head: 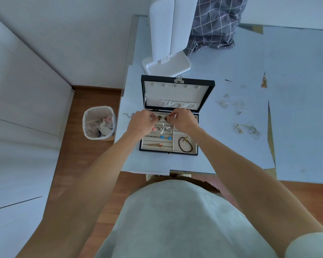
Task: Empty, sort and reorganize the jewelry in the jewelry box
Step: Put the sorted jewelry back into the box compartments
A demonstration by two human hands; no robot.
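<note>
The box [169, 116] lies open on the table [231, 146], lid tilted away from the person, tray toward them. Both hands work over the tray's far rows, at the hinge side.

Left hand [141, 122]: fingers curled, fingertips pinching a small brown disc earring [159, 118]. Right hand [183, 119]: fingers curled, pinching the matching disc [166, 118]. The two discs sit just beside each other between the hands, left one nearer the left hand, right one nearer the right. Whether they are seated in a row slot or lifted clear cannot be told.

Remaining in the tray, nearer the person than the hands: white bow pieces [164, 128], two blue studs [165, 137], a gold clip [155, 145] lying along its row, left to right, and a dark band [185, 144] in the right compartment.

Outside the box: two groups of gold wire earrings [231, 104] [249, 129] well to the right, nearer the right hand; a thin chain [128, 114] just left of the box.

Judgement: emptying is partly done; the disc pair is the item in hand.
</note>
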